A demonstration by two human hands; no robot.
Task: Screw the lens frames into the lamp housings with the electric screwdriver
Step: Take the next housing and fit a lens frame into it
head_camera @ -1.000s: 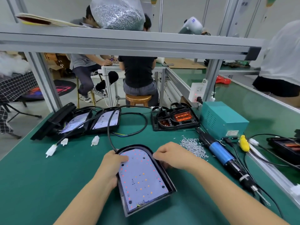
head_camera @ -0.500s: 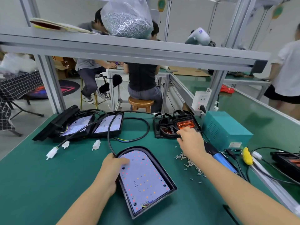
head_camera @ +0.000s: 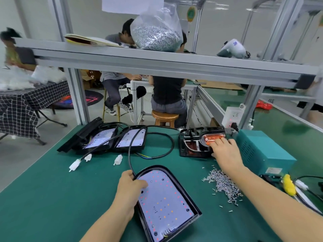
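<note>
A black lamp housing [head_camera: 174,173] with a white LED board lies flat on the green mat in front of me. My left hand [head_camera: 130,187] grips its upper left rim, thumb on the board. At the back right stands a stack of black lens frames [head_camera: 192,145] whose top frame has an orange lens [head_camera: 212,137]. My right hand [head_camera: 225,151] reaches onto that top frame, with fingers over the lens and its front edge. Loose screws [head_camera: 224,186] lie in a pile under my right forearm. The electric screwdriver is not in sight.
Two more housings [head_camera: 131,138] with cables and white connectors [head_camera: 118,159] lie at the back left. A teal power box [head_camera: 262,151] stands right of the lens frames. An overhead shelf rail [head_camera: 157,62] carries a bag of screws [head_camera: 155,34]. People sit beyond the bench.
My right hand left the housing, crossed over the screws and reached the top lens frame at the back right. My left hand stayed on the housing's rim.
</note>
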